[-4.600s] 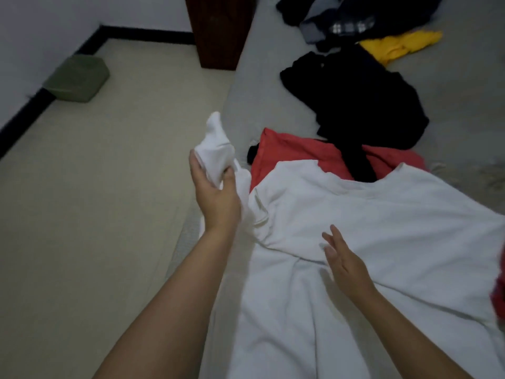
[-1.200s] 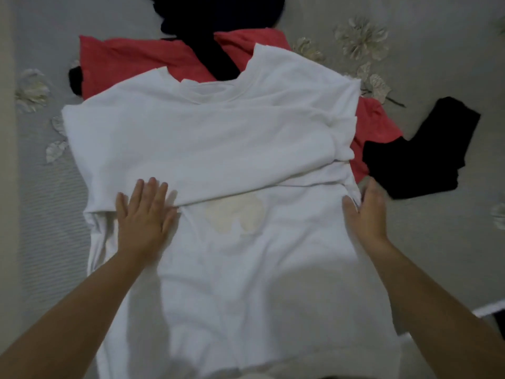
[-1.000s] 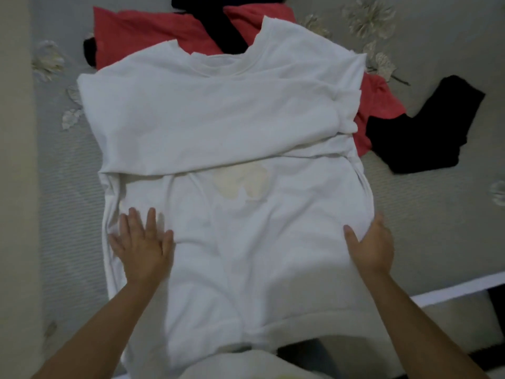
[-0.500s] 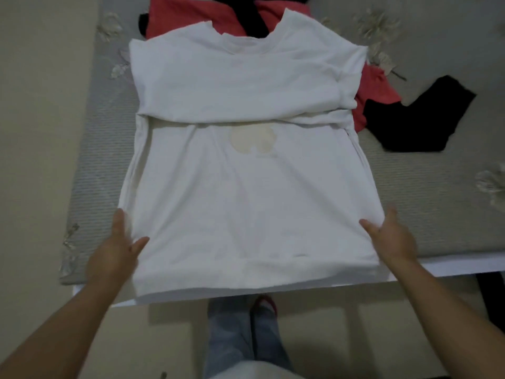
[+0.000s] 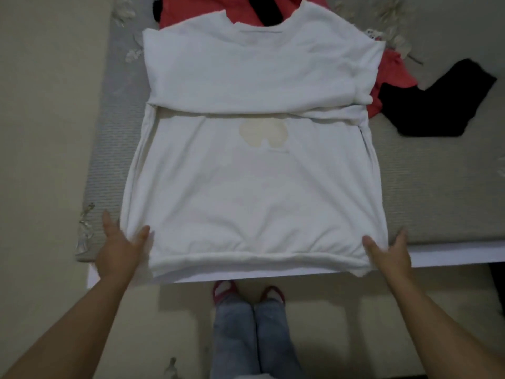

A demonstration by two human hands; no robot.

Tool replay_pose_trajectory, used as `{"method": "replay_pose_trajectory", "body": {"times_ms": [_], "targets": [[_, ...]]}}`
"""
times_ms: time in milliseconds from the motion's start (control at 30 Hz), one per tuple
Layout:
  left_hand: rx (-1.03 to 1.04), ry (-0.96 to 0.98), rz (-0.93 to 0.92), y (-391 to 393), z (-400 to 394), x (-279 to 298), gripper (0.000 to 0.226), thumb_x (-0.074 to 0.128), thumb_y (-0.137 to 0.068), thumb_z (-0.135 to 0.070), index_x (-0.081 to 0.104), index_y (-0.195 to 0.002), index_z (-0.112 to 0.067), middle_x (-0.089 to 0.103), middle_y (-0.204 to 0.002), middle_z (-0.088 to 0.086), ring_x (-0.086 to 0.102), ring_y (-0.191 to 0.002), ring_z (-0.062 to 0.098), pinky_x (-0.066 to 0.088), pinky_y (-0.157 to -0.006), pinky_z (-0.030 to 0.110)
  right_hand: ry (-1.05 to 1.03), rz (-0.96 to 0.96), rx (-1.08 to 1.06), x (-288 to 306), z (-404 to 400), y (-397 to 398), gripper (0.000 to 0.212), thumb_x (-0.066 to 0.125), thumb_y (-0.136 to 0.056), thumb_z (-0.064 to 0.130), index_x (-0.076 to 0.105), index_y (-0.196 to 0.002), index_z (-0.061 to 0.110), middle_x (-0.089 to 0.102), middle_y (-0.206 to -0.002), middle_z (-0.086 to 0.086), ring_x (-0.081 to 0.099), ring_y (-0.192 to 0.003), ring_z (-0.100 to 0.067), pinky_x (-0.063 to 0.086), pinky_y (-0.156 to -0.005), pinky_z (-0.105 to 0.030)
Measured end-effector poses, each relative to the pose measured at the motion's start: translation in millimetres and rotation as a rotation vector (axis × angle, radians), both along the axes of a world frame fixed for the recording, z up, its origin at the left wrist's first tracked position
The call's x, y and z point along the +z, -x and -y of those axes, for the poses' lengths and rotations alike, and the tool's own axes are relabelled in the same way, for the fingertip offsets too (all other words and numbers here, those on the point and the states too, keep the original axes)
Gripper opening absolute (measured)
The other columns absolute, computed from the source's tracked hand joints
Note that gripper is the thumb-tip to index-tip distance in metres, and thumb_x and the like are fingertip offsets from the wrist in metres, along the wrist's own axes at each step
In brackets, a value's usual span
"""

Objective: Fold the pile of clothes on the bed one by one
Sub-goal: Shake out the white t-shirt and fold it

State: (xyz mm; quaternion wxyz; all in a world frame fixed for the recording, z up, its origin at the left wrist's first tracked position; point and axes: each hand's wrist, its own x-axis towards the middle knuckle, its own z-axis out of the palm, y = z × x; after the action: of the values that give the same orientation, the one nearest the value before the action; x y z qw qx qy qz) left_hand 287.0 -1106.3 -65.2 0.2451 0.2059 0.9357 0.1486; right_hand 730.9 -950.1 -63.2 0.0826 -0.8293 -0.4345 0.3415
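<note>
A white shirt [image 5: 257,192] lies flat on the grey bed [image 5: 437,192], neck away from me, with its sleeves folded across the chest. A faint pale print shows at its middle. My left hand [image 5: 119,248] holds the lower left hem corner, thumb on top of the cloth and fingers along its outer edge. My right hand [image 5: 388,254] holds the lower right hem corner the same way. The hem lies at the bed's near edge. A red garment [image 5: 393,75] and a black garment [image 5: 267,12] lie partly under the shirt's top.
Another black garment [image 5: 437,99] lies on the bed right of the shirt. The white bed frame edge [image 5: 451,253] runs along the front. My legs in jeans [image 5: 246,335] and red slippers stand on the beige floor [image 5: 41,132], which also runs along the bed's left side.
My hands have slid down the shirt's sides from the chest to the bottom hem corners, smoothing it. Before that, my left hand held the sleeve up; both sleeves now lie folded across.
</note>
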Motion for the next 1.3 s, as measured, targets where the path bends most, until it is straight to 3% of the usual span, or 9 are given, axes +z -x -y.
{"method": "replay_pose_trajectory", "body": {"times_ms": [167, 367, 467, 567, 667, 900, 1067, 1200, 1300], "targets": [[-0.028, -0.170, 0.096, -19.4, -18.4, -3.6, 0.096, 0.070, -0.079, -0.024, 0.002, -0.147, -0.014, 0.023, -0.151, 0.014, 0.031, -0.132, 0.036, 0.026, -0.105, 0.038, -0.104, -0.102, 0.043, -1.9, -7.0, 17.1, 0.089, 0.069, -0.080, 0.022, 0.010, -0.146, 0.012, 0.027, -0.149, -0.015, 0.032, -0.133, -0.031, 0.026, -0.106, -0.034], [-0.175, -0.116, 0.113, 11.7, -15.9, 3.3, 0.090, 0.067, -0.082, -0.019, 0.004, -0.147, -0.018, 0.025, -0.149, 0.015, 0.032, -0.131, 0.038, 0.027, -0.104, 0.040, -0.050, -0.045, 0.257, 5.9, -14.0, 5.4, 0.082, 0.063, -0.085, 0.020, 0.009, -0.146, 0.018, 0.035, -0.144, -0.018, 0.039, -0.126, -0.038, 0.031, -0.102, -0.039], [-0.239, -0.064, 0.125, 11.3, 7.2, 22.0, 0.084, 0.065, -0.083, -0.023, 0.009, -0.147, -0.019, 0.028, -0.149, 0.013, 0.035, -0.129, 0.038, 0.030, -0.102, 0.039, -0.044, -0.096, 0.337, 18.2, 14.2, 1.5, 0.075, 0.058, -0.088, 0.016, 0.011, -0.146, 0.019, 0.033, -0.146, -0.013, 0.037, -0.127, -0.034, 0.030, -0.101, -0.033], [-0.227, -0.044, 0.132, -0.1, 18.9, 38.5, 0.075, 0.059, -0.088, -0.014, 0.012, -0.146, -0.018, 0.032, -0.146, 0.017, 0.038, -0.126, 0.042, 0.031, -0.100, 0.039, -0.049, -0.175, 0.271, 28.9, 36.2, 7.9, 0.071, 0.055, -0.090, 0.012, 0.013, -0.146, 0.020, 0.030, -0.148, -0.008, 0.035, -0.130, -0.028, 0.024, -0.096, -0.021], [-0.216, -0.138, 0.136, -9.0, 9.0, 54.2, 0.070, 0.055, -0.089, -0.010, 0.014, -0.145, -0.014, 0.029, -0.148, 0.014, 0.032, -0.132, 0.035, 0.026, -0.104, 0.034, -0.085, -0.263, 0.138, 41.0, 25.4, 23.6, 0.071, 0.058, -0.089, 0.014, 0.015, -0.146, 0.020, 0.033, -0.146, -0.007, 0.034, -0.131, -0.025, 0.023, -0.096, -0.020], [-0.176, -0.407, 0.013, 6.3, -93.2, 92.1, 0.068, 0.053, -0.091, -0.015, 0.014, -0.146, -0.019, 0.036, -0.144, 0.016, 0.040, -0.126, 0.033, 0.032, -0.095, 0.031, -0.356, -0.360, -0.043, 91.9, -88.2, 73.6, 0.084, 0.067, -0.082, 0.022, 0.014, -0.146, 0.025, 0.029, -0.148, -0.011, 0.033, -0.132, -0.027, 0.032, -0.104, -0.033], [-0.166, -0.517, -0.052, 31.9, -184.3, 103.0, 0.066, 0.054, -0.090, -0.014, 0.017, -0.146, -0.015, 0.039, -0.141, 0.020, 0.042, -0.124, 0.035, 0.028, -0.090, 0.020, -0.466, -0.287, 0.069, 113.0, -175.0, 106.9, 0.082, 0.066, -0.082, 0.024, 0.014, -0.145, 0.031, 0.036, -0.144, -0.009, 0.036, -0.128, -0.023, 0.025, -0.083, -0.010], [-0.174, -0.601, 0.008, 75.3, -266.9, 100.1, 0.067, 0.053, -0.091, -0.014, 0.016, -0.146, -0.017, 0.036, -0.144, 0.014, 0.039, -0.127, 0.028, 0.024, -0.084, 0.009, -0.537, -0.255, -0.004, 116.7, -256.5, 128.8, 0.082, 0.068, -0.081, 0.023, 0.018, -0.146, 0.021, 0.033, -0.146, -0.006, 0.032, -0.131, -0.018, 0.021, -0.090, -0.009], [-0.017, -0.608, 0.133, 113.3, -333.2, 94.8, 0.071, 0.051, -0.092, -0.016, 0.006, -0.147, -0.021, 0.029, -0.148, 0.009, 0.036, -0.129, 0.023, 0.024, -0.092, 0.014, -0.515, -0.311, -0.192, 108.2, -322.8, 146.2, 0.079, 0.065, -0.082, 0.027, 0.019, -0.145, 0.013, 0.034, -0.145, -0.010, 0.036, -0.129, -0.021, 0.029, -0.099, -0.015]]}}
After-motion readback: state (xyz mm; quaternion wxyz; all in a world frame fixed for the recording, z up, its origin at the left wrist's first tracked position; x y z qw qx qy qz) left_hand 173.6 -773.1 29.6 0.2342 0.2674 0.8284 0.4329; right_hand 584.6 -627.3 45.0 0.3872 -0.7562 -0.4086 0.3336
